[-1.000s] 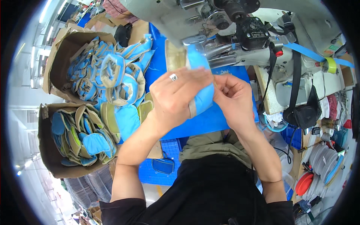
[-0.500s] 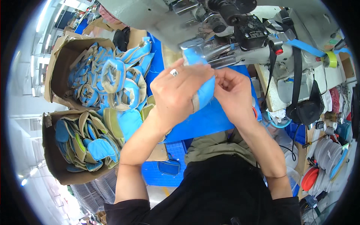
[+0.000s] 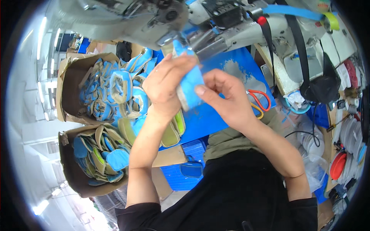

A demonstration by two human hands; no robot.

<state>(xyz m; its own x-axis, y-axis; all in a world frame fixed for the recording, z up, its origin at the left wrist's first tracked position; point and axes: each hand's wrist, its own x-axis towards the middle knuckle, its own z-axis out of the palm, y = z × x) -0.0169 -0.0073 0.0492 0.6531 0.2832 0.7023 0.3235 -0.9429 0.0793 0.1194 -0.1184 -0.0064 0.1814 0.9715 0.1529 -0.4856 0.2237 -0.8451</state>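
My left hand (image 3: 165, 81) is closed round a padded blue fabric piece (image 3: 191, 85) with beige edging. The piece's far end reaches up to the metal parts under the sewing machine (image 3: 135, 23); blur hides whether it sits under the needle. On its right side, the thumb of my right hand (image 3: 229, 100) rests against the blue cloth. That hand's fingers are curled, with a gap between them and the thumb. Beside my right wrist lie scissors (image 3: 263, 97) with red and orange handles, partly covered by the hand.
To the left, one cardboard box (image 3: 71, 92) holds blue-and-beige fabric rings; a nearer box (image 3: 73, 177) holds padded flaps. Green-edged pads (image 3: 171, 134) lie on the blue tabletop (image 3: 212, 123). A blue strip (image 3: 293, 10) and black straps (image 3: 298, 42) hang at the right.
My view has shifted, bringing the scissors into sight. My right thumb and fingers have parted from a pinch beside the fabric. My left hand still holds the piece.
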